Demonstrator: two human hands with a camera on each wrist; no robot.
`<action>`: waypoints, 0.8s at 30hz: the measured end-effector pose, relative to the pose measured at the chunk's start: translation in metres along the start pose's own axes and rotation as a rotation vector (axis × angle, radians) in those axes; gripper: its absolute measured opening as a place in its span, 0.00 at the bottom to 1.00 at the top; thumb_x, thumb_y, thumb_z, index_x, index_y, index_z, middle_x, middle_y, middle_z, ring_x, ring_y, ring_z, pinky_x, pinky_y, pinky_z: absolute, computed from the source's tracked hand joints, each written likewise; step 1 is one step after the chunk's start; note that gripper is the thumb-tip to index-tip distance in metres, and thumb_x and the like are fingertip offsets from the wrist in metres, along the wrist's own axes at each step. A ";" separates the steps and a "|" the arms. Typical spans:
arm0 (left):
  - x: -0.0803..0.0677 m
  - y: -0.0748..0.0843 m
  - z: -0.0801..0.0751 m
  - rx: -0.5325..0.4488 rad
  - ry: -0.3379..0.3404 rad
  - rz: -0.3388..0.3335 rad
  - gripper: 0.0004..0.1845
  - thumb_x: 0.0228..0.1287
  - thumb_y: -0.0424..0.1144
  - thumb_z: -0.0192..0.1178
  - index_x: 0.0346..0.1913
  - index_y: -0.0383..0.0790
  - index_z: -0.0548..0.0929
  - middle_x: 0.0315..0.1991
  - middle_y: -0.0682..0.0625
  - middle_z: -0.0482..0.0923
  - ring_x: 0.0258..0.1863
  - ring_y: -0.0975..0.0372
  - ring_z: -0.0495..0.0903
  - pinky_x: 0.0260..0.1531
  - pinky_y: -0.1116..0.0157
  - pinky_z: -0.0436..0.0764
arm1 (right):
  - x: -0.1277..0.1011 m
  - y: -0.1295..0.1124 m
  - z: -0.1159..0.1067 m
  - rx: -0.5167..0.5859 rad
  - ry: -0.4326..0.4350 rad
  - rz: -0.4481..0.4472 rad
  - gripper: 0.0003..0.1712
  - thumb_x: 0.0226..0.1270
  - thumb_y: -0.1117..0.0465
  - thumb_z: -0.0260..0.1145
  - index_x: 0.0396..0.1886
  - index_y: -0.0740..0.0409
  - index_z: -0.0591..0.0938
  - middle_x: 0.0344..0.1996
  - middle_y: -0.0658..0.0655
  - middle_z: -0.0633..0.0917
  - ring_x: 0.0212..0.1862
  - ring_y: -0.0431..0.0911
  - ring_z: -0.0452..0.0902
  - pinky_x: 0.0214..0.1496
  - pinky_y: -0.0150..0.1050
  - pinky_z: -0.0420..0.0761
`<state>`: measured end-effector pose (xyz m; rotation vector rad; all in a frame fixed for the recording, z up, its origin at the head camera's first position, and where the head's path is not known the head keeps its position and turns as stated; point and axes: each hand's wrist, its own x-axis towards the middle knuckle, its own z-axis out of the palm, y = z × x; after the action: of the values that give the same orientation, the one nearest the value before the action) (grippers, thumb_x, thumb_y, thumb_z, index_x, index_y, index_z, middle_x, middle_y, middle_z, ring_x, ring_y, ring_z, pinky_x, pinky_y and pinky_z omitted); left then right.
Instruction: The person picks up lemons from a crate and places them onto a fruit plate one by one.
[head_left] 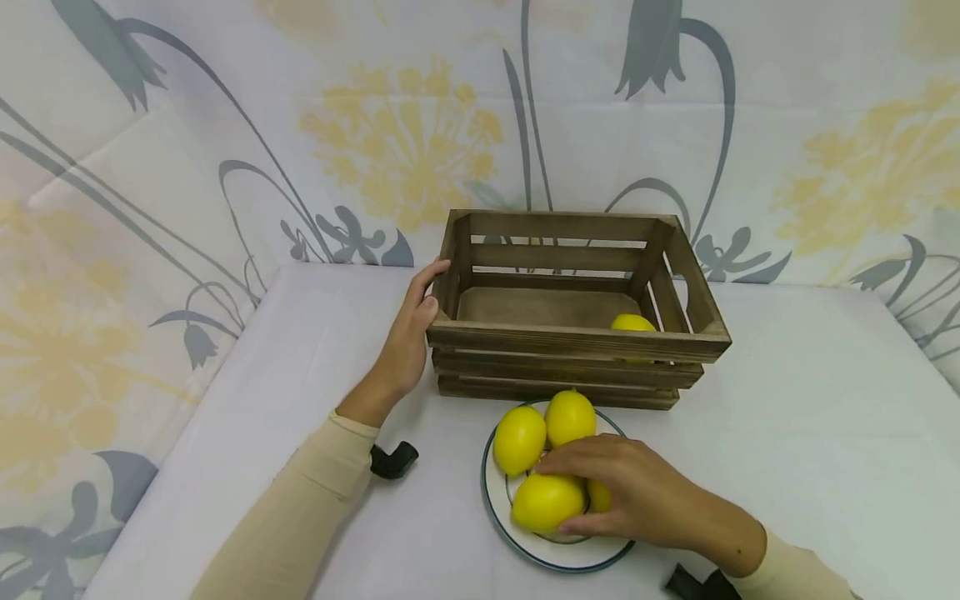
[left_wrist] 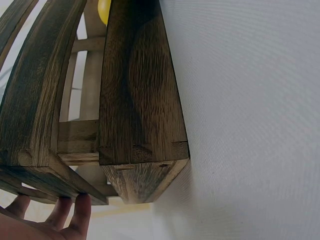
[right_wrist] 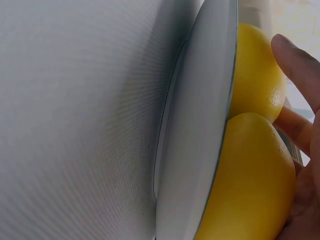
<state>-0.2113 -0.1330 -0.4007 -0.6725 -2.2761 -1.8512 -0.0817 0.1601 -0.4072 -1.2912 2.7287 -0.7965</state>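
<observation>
Several yellow lemons lie on a white plate with a dark rim. My right hand arches over them, its thumb and fingers around the front lemon. Another lemon is partly hidden under that palm; in the right wrist view this lemon lies nearest the palm. The left lemon and the back lemon sit beside the fingers. My left hand rests its fingers against the left end of a slatted wooden crate. One lemon is inside the crate, at the right.
A white cloth covers the table. Behind the crate hangs a floral curtain, which also runs along the left side. The plate stands close in front of the crate. Black wrist-strap pieces show beside the sleeves.
</observation>
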 end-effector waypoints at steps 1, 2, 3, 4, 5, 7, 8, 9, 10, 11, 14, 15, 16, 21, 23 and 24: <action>0.001 0.001 0.000 0.001 0.000 0.003 0.30 0.76 0.50 0.31 0.77 0.49 0.57 0.80 0.51 0.48 0.80 0.62 0.43 0.78 0.49 0.45 | 0.000 0.000 0.000 -0.003 0.004 -0.006 0.29 0.58 0.38 0.71 0.59 0.38 0.82 0.55 0.38 0.84 0.55 0.40 0.81 0.57 0.46 0.82; 0.001 0.001 0.000 0.003 0.000 0.005 0.29 0.76 0.50 0.31 0.77 0.49 0.57 0.80 0.51 0.48 0.80 0.62 0.43 0.78 0.50 0.45 | 0.001 0.000 -0.001 -0.005 0.007 -0.010 0.29 0.58 0.38 0.71 0.59 0.38 0.82 0.55 0.38 0.84 0.55 0.40 0.81 0.57 0.46 0.82; 0.001 0.002 0.000 0.004 0.001 0.004 0.29 0.76 0.49 0.31 0.77 0.48 0.57 0.80 0.51 0.48 0.80 0.62 0.43 0.78 0.50 0.45 | 0.001 0.000 -0.001 -0.005 0.009 -0.013 0.29 0.58 0.38 0.71 0.59 0.38 0.82 0.55 0.38 0.84 0.55 0.40 0.81 0.57 0.46 0.82; 0.001 0.002 -0.001 0.004 0.001 0.004 0.29 0.76 0.49 0.31 0.77 0.48 0.57 0.80 0.50 0.48 0.80 0.61 0.42 0.78 0.49 0.45 | 0.001 0.000 -0.002 0.002 0.008 -0.015 0.28 0.59 0.38 0.71 0.59 0.38 0.82 0.55 0.39 0.84 0.55 0.40 0.81 0.57 0.45 0.82; 0.000 0.002 -0.001 0.008 0.001 0.003 0.29 0.76 0.48 0.30 0.77 0.47 0.57 0.80 0.50 0.48 0.80 0.60 0.42 0.78 0.48 0.45 | 0.001 0.000 -0.002 0.010 0.006 -0.017 0.28 0.59 0.39 0.71 0.59 0.39 0.82 0.55 0.39 0.84 0.55 0.40 0.81 0.57 0.45 0.82; -0.001 0.002 -0.001 0.011 0.004 -0.006 0.30 0.76 0.48 0.30 0.77 0.46 0.57 0.80 0.49 0.48 0.80 0.59 0.43 0.78 0.47 0.45 | 0.001 0.000 -0.002 0.030 0.001 -0.018 0.28 0.60 0.40 0.71 0.59 0.40 0.81 0.55 0.40 0.83 0.56 0.40 0.81 0.58 0.43 0.82; -0.002 0.002 -0.001 0.010 0.004 -0.009 0.30 0.76 0.48 0.30 0.77 0.46 0.57 0.80 0.49 0.48 0.80 0.59 0.43 0.78 0.47 0.45 | 0.001 0.000 -0.002 0.036 0.002 -0.020 0.28 0.60 0.40 0.71 0.59 0.40 0.81 0.55 0.40 0.83 0.56 0.40 0.81 0.58 0.43 0.82; -0.002 0.002 -0.001 0.007 0.003 -0.010 0.30 0.76 0.48 0.30 0.77 0.46 0.57 0.80 0.49 0.48 0.80 0.59 0.43 0.78 0.46 0.45 | 0.001 0.000 -0.001 0.042 0.003 -0.021 0.28 0.60 0.41 0.71 0.59 0.41 0.81 0.55 0.40 0.83 0.56 0.39 0.81 0.58 0.42 0.82; -0.002 0.002 -0.001 0.004 0.002 -0.010 0.29 0.76 0.49 0.30 0.77 0.47 0.57 0.80 0.49 0.48 0.80 0.59 0.43 0.77 0.46 0.45 | 0.001 0.000 -0.001 0.047 0.006 -0.023 0.28 0.60 0.41 0.71 0.59 0.41 0.81 0.55 0.40 0.83 0.56 0.39 0.81 0.58 0.42 0.82; -0.002 0.002 -0.001 0.004 0.003 -0.010 0.29 0.76 0.49 0.30 0.77 0.48 0.57 0.80 0.50 0.48 0.80 0.60 0.43 0.77 0.46 0.45 | 0.001 0.000 -0.001 0.048 0.011 -0.025 0.27 0.60 0.41 0.71 0.59 0.42 0.81 0.55 0.40 0.83 0.56 0.39 0.81 0.58 0.42 0.82; -0.002 0.002 -0.001 0.004 -0.002 -0.003 0.29 0.77 0.50 0.30 0.77 0.48 0.57 0.80 0.51 0.47 0.80 0.61 0.43 0.78 0.46 0.45 | 0.000 0.000 -0.002 0.044 0.023 -0.037 0.27 0.61 0.42 0.71 0.59 0.43 0.82 0.55 0.41 0.84 0.55 0.39 0.81 0.57 0.41 0.83; -0.002 0.002 0.000 0.008 -0.004 -0.004 0.29 0.77 0.50 0.30 0.77 0.48 0.57 0.80 0.51 0.47 0.80 0.61 0.43 0.78 0.47 0.45 | 0.000 0.000 -0.002 0.044 0.025 -0.041 0.27 0.61 0.43 0.71 0.59 0.44 0.81 0.55 0.42 0.84 0.55 0.39 0.81 0.57 0.41 0.83; -0.002 0.002 0.000 0.010 -0.006 -0.007 0.29 0.77 0.50 0.30 0.77 0.48 0.57 0.80 0.51 0.47 0.80 0.61 0.43 0.78 0.47 0.45 | 0.000 0.000 -0.003 0.049 0.026 -0.045 0.27 0.61 0.43 0.71 0.59 0.44 0.81 0.55 0.42 0.84 0.55 0.39 0.81 0.57 0.40 0.83; -0.003 0.001 0.000 0.018 -0.005 -0.013 0.29 0.76 0.50 0.30 0.77 0.48 0.57 0.80 0.51 0.47 0.80 0.61 0.43 0.78 0.48 0.45 | 0.000 0.001 -0.006 0.073 0.041 -0.075 0.26 0.62 0.47 0.72 0.59 0.46 0.81 0.54 0.44 0.84 0.55 0.40 0.81 0.57 0.38 0.82; -0.002 0.001 0.000 0.024 -0.002 -0.006 0.29 0.77 0.50 0.30 0.77 0.48 0.57 0.80 0.51 0.47 0.80 0.61 0.43 0.78 0.48 0.45 | 0.000 0.001 -0.008 0.078 0.052 -0.082 0.25 0.62 0.48 0.72 0.59 0.47 0.81 0.54 0.44 0.84 0.54 0.40 0.81 0.57 0.37 0.82; -0.001 0.001 0.000 0.029 -0.001 -0.001 0.29 0.77 0.50 0.29 0.77 0.48 0.57 0.80 0.51 0.48 0.80 0.61 0.43 0.78 0.48 0.45 | 0.000 0.001 -0.009 0.078 0.057 -0.084 0.25 0.62 0.49 0.72 0.59 0.47 0.82 0.54 0.45 0.84 0.54 0.40 0.81 0.57 0.37 0.82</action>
<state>-0.2095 -0.1330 -0.3999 -0.6683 -2.3000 -1.8149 -0.0846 0.1649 -0.3998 -1.3964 2.6718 -0.9512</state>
